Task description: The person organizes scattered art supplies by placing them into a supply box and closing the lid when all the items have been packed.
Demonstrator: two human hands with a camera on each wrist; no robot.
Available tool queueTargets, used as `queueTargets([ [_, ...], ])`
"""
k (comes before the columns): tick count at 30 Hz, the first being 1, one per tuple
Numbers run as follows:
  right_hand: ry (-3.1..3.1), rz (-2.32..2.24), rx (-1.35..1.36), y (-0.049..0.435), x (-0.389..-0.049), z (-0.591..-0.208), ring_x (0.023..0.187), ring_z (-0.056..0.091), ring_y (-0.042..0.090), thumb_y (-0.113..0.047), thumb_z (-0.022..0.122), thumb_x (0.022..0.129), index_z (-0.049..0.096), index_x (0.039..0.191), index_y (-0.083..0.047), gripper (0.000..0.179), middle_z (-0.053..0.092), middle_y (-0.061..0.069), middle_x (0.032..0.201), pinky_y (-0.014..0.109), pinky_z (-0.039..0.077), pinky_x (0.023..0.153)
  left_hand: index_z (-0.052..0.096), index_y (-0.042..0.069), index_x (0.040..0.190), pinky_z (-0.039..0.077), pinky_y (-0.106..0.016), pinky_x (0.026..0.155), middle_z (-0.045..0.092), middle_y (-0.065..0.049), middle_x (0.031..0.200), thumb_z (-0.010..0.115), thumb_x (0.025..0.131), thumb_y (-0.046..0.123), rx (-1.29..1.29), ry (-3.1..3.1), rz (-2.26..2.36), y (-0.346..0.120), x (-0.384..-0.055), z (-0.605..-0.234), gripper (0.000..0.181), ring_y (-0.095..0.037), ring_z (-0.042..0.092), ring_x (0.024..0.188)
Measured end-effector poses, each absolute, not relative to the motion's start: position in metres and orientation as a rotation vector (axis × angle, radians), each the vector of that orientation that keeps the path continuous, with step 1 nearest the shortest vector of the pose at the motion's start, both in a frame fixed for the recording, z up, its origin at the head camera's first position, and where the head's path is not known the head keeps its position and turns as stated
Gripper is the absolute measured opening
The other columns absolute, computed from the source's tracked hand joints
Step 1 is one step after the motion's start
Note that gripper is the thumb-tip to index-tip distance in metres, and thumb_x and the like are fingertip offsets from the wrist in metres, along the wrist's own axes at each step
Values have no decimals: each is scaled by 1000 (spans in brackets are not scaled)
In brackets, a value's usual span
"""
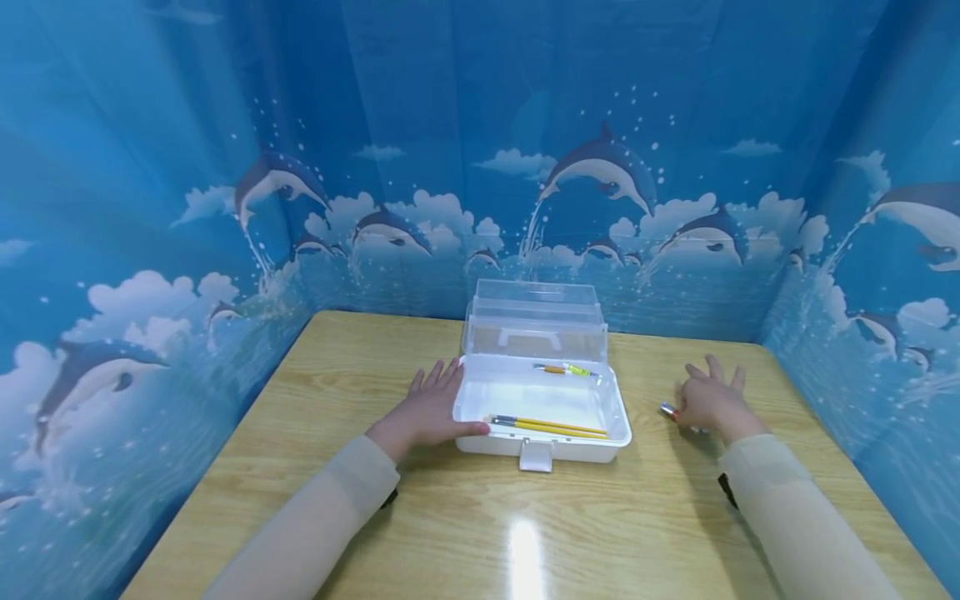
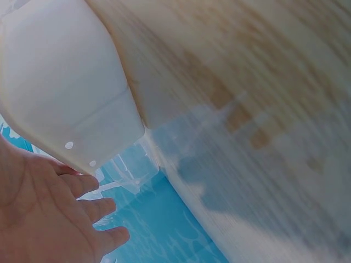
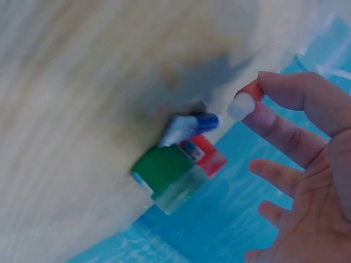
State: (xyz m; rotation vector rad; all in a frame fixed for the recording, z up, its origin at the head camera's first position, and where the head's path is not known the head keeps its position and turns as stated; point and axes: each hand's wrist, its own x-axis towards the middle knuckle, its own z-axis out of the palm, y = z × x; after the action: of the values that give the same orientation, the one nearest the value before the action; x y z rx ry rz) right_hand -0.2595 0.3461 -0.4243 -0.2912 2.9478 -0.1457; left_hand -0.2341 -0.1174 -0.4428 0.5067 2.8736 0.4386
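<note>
Right of a white plastic box (image 1: 573, 450) touched by the spread left hand (image 1: 431, 410), the right hand (image 1: 711, 404) pinches a red, seemingly white-capped tube (image 3: 245, 102).

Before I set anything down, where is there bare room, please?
The table is bare left of the left hand and, between the sleeves, in front of the white box. It is crowded at the right hand, where small coloured items lie.
</note>
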Motion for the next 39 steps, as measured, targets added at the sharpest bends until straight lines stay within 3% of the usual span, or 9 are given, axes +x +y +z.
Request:
queueTargets([
  [8, 2938, -174, -260, 347, -259, -408, 141, -10, 61, -26, 79, 81, 68, 64, -17, 22, 22, 40, 153, 80, -22, 96, 2, 10, 161, -3, -55, 121, 0, -8, 168, 47, 72, 93, 481, 2863, 433, -117, -238, -447, 130, -32, -4, 153],
  [20, 2999, -184, -269, 340, -257, -380, 144, -17, 55, -24, 79, 81, 71, 69, -18, 16, 18, 36, 157, 75, -28, 96, 6, 7, 161, -2, -55, 121, 3, -10, 168, 49, 74, 91, 506, 2878, 454, -117, -234, -443, 128, -33, -2, 153],
  [27, 3032, -184, -288, 332, -256, -368, 144, -24, 50, -24, 78, 82, 67, 63, -21, 22, 15, 34, 159, 71, -32, 95, 7, 7, 161, -3, -55, 121, 3, -10, 168, 51, 76, 88, 519, 2883, 443, -117, -232, -442, 126, -33, -2, 153],
  [39, 3084, -210, -305, 307, -254, -343, 145, -26, 47, -24, 78, 84, 70, 67, -21, 19, 13, 30, 161, 71, -31, 97, 8, 6, 161, -3, -56, 121, 3, -10, 168, 52, 76, 87, 506, 2874, 448, -117, -230, -439, 125, -33, -2, 153],
])
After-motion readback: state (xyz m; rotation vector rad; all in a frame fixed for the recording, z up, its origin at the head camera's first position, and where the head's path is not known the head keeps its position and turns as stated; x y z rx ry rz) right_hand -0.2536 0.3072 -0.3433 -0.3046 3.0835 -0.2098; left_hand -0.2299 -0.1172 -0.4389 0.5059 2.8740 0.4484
